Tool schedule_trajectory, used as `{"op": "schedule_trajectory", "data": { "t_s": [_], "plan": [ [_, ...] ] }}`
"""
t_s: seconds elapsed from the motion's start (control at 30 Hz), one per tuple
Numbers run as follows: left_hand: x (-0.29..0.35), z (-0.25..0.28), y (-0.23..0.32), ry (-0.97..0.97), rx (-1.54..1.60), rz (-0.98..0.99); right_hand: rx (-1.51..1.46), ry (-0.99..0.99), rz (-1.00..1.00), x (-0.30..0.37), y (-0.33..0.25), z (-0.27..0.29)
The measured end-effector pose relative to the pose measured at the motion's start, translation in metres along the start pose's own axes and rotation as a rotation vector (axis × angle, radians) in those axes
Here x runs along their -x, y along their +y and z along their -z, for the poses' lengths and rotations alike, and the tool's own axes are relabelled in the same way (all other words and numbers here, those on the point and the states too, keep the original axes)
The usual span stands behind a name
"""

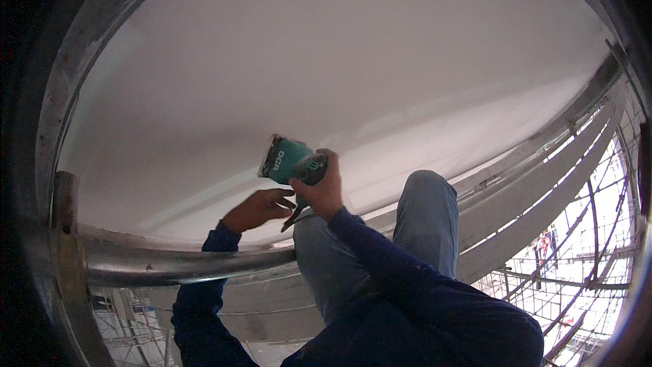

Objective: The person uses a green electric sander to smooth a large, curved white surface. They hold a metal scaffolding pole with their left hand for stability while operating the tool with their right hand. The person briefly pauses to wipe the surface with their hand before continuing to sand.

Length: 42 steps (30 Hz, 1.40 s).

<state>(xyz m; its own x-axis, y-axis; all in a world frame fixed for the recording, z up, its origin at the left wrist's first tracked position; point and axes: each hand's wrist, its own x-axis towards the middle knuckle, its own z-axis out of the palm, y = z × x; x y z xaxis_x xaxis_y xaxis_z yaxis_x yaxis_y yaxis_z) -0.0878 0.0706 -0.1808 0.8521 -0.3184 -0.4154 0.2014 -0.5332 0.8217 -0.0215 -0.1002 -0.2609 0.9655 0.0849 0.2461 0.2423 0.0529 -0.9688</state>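
My right hand (pixel 324 188) is wrapped around the body of a teal and black electric sander (pixel 293 162). The sander's flat, dusty pad end points left, close to a smooth white wall panel (pixel 380 61); whether the pad touches the panel I cannot tell. A dark tail, likely the power cord's sleeve (pixel 292 219), hangs down from the tool below my right hand. My left hand (pixel 257 209) reaches over a metal pipe toward that tail. Its fingers are stretched out and apart, with nothing seen in them.
The round metal pipe rail (pixel 183 266) crosses at the left under my left arm, meeting an upright post (pixel 66 211). My bent knees (pixel 426 221) are close to the panel. Grey planks (pixel 530 197) curve along the right, with scaffold bars (pixel 591 231) and a distant person (pixel 545 248) beyond.
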Motion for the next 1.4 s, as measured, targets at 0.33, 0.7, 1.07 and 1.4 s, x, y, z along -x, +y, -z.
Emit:
{"op": "schedule_trajectory", "data": {
  "t_s": [0.33, 0.7, 1.07, 1.4],
  "plan": [
    [0.169, 0.054, 0.066, -0.082, 0.732, -0.875, 0.468, 0.022, 0.826, -0.075, -0.076, 0.076],
    [0.193, 0.045, 0.085, 0.117, 0.373, -0.933, 0.59, 0.175, 0.735, -0.096, -0.061, 0.063],
    [0.179, 0.033, 0.085, 0.228, 0.347, -1.0, 0.61, 0.374, 0.968, -0.131, -0.14, 0.056],
    [0.17, 0.027, 0.076, 0.329, 0.38, -1.041, 0.804, 0.11, 1.004, -0.101, -0.124, 0.007]
  ]
}}
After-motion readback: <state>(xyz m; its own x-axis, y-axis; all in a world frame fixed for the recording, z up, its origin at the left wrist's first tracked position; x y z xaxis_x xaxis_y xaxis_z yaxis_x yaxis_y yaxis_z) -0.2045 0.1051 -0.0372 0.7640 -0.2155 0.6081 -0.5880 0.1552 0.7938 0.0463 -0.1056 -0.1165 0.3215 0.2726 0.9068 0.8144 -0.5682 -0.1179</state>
